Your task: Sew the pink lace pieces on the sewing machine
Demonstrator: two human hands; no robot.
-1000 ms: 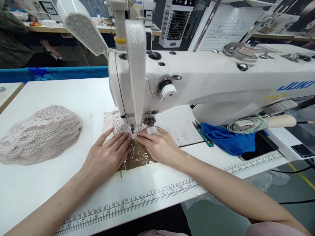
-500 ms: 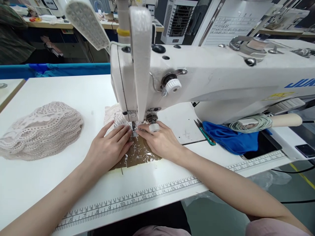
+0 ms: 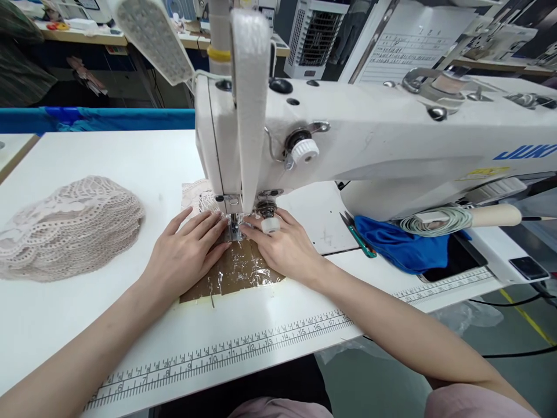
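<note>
My left hand (image 3: pixel 187 247) lies flat with its fingers spread, pressing near the presser foot (image 3: pixel 235 227) of a white sewing machine (image 3: pixel 369 125). Under and behind its fingertips is a pale pink lace piece (image 3: pixel 196 196), partly hidden by the machine head. My right hand (image 3: pixel 289 247) rests to the right of the needle, fingers stretched toward the foot and partly covered by a white knob. Between the hands, a brown taped patch (image 3: pixel 237 270) with shiny clear film covers the table. Further left sits a heap of the same lace (image 3: pixel 72 232).
Right of the machine bed lie green-handled snips (image 3: pixel 360 237), a blue cloth (image 3: pixel 402 244), a coil of pale cord (image 3: pixel 435 220) and a dark phone (image 3: pixel 456 258). A ruler strip (image 3: pixel 235 354) runs along the table's front edge. A lamp (image 3: pixel 152 38) hangs upper left.
My left hand has slid slightly left, its fingers flatter, showing more of the brown patch. My right hand stays almost in place. The whole view has shifted a little.
</note>
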